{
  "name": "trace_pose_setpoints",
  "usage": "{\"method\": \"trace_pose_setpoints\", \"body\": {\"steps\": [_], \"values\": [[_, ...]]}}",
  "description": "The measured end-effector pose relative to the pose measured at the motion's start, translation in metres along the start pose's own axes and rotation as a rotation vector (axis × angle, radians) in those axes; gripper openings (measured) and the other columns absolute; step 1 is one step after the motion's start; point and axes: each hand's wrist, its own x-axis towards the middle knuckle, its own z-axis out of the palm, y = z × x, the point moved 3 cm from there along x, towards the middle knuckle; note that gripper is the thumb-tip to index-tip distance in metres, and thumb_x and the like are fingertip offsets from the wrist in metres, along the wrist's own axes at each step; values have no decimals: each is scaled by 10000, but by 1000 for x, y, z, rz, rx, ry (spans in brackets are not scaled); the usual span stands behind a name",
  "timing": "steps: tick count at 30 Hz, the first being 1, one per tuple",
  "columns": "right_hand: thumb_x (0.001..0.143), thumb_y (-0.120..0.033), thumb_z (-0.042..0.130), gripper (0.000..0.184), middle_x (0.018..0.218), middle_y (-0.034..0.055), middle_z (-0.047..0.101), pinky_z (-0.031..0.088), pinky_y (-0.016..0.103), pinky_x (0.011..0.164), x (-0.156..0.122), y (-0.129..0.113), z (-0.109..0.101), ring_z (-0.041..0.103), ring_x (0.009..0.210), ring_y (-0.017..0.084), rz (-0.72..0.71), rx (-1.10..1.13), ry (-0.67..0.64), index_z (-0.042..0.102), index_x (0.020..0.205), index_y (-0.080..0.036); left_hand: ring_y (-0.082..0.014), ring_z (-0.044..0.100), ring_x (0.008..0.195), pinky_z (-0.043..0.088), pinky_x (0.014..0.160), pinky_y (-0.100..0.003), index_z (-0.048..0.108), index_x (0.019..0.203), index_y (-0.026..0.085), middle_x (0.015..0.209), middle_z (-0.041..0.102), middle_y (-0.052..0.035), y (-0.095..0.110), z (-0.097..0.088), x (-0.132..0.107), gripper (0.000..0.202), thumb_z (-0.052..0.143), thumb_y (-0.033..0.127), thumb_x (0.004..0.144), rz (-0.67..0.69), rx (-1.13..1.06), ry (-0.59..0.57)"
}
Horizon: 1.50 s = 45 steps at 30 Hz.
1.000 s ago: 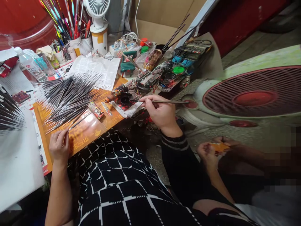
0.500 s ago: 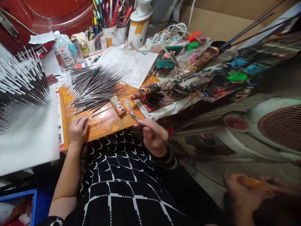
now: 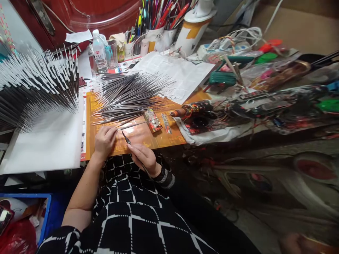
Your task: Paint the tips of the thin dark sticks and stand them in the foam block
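My left hand (image 3: 104, 141) rests at the near edge of the orange board (image 3: 137, 144), its fingers closed on the thick end of a thin tapered rod (image 3: 136, 123). That rod slants right across a small paint-stained box (image 3: 153, 121), its thin end reaching the brown wooden tip of a paint-smeared tool (image 3: 194, 108). In my right hand (image 3: 144, 155) is a slim paintbrush (image 3: 127, 139); its dark tip points up and left, just below the rod near my left fingers. Whether the tip touches the rod I cannot tell. Behind lies a pile of dark tapered rods (image 3: 124, 92).
White-tipped rods (image 3: 47, 76) stand in a dense bunch at left above a white foam slab (image 3: 42, 144). A water bottle (image 3: 99, 51), pen cups (image 3: 155, 35) and a green clamp-like tool (image 3: 222, 78) stand behind. Another person's blurred hand (image 3: 293, 243) shows at lower right.
My right hand has brought the brush left, from beside the small box to near my left fingers. My left hand keeps the rod. The view has swung left.
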Motion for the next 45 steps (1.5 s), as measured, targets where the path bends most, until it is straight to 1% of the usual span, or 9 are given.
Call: {"method": "trace_pose_setpoints", "body": {"steps": [4,7,15,21,27,33,37,41,45], "values": [[947,-88,556,615,1115,107,749,639,343,896,-3,0,4,739,1013,208,7,-68,-13,434,1530,-241,-175,622,855,491,794,-317,715,1004,190,921,711,-64,-1,1,-1,208,519,260,1014,-15,-7,-23],[940,-75,563,637,1113,110,749,640,346,896,-3,0,6,737,1017,211,-12,-105,-9,419,1540,-235,-177,616,854,489,792,-318,714,1006,186,919,709,-66,0,1,-1,210,517,259,1014,-15,-16,-25],[960,-105,556,587,1141,104,747,638,350,906,-4,2,8,736,1025,211,10,-102,-15,455,1519,-251,-178,621,855,494,793,-323,718,1004,194,923,711,-64,-1,1,-2,222,511,275,1018,-32,-14,-38],[939,-70,569,657,1119,121,751,637,346,886,-1,0,8,735,1022,216,-21,-131,-28,392,1554,-217,-180,618,852,490,787,-313,713,1003,187,926,714,-67,-1,1,-2,205,521,257,1012,-9,-15,-21],[936,-104,613,645,1156,107,747,634,351,931,-5,2,9,735,1045,218,34,-87,-32,426,1537,-245,-180,630,846,498,783,-317,719,995,192,914,716,-70,-2,2,-2,214,522,273,1011,-16,5,-19],[945,-104,596,640,1161,103,746,633,348,923,-6,3,11,737,1028,215,51,-86,-44,419,1541,-258,-178,622,836,500,777,-322,718,989,192,909,712,-67,-2,1,-1,206,526,263,1009,-13,-3,-18],[940,-81,585,656,1139,116,745,630,356,911,-4,2,10,731,1026,220,35,-86,-52,402,1552,-234,-178,618,834,493,777,-321,719,990,190,915,711,-68,-1,1,0,197,534,258,1005,-20,-21,-17],[939,-75,572,639,1125,120,746,633,360,899,-2,1,10,734,1014,220,25,-89,-52,417,1540,-226,-178,617,837,492,779,-314,715,1004,177,915,713,-69,0,0,0,177,548,235,997,13,-31,14],[950,-74,538,605,1113,113,745,641,348,878,1,1,3,733,1017,208,-20,-87,-52,427,1525,-223,-177,625,850,494,799,-313,717,1003,187,921,713,-63,-2,1,0,188,541,254,1003,-18,-26,-19]]}}
